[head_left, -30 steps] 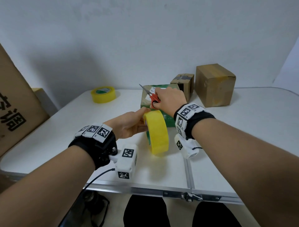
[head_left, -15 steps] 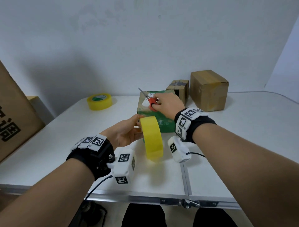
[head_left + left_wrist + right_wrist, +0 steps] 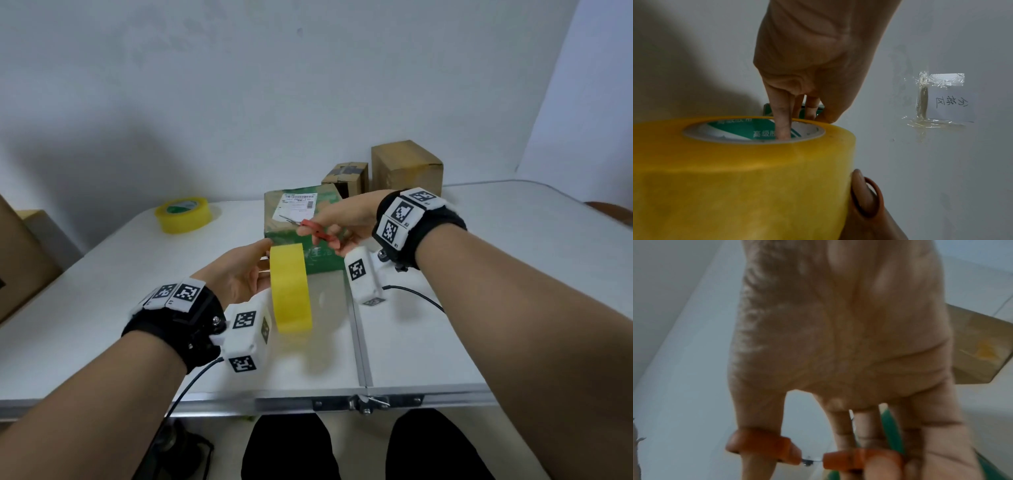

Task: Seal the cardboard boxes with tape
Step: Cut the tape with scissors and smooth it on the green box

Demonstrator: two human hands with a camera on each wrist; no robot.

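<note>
My left hand [image 3: 248, 274] holds a yellow tape roll [image 3: 291, 287] on edge above the table, one finger pushed into its core [image 3: 784, 128] and the thumb against its side. Just behind it stands a green box [image 3: 301, 219] with a white label on top. My right hand [image 3: 337, 226] holds red-handled scissors [image 3: 317, 233] over the box's near edge, thumb and fingers through the orange-red loops [image 3: 859, 457], blades pointing left. The blade tips are small and blurred, so how far they are spread is unclear.
A second yellow tape roll [image 3: 181, 214] lies flat at the back left. Two brown cardboard boxes [image 3: 346, 180] [image 3: 406, 166] stand behind the green one. A big carton [image 3: 20, 263] leans at the left. The white folding table [image 3: 479, 308] has a seam down its middle.
The right hand has rotated and lowered the scissors from pointing up-left to lying nearly level over the box. The left hand keeps the roll in much the same place.
</note>
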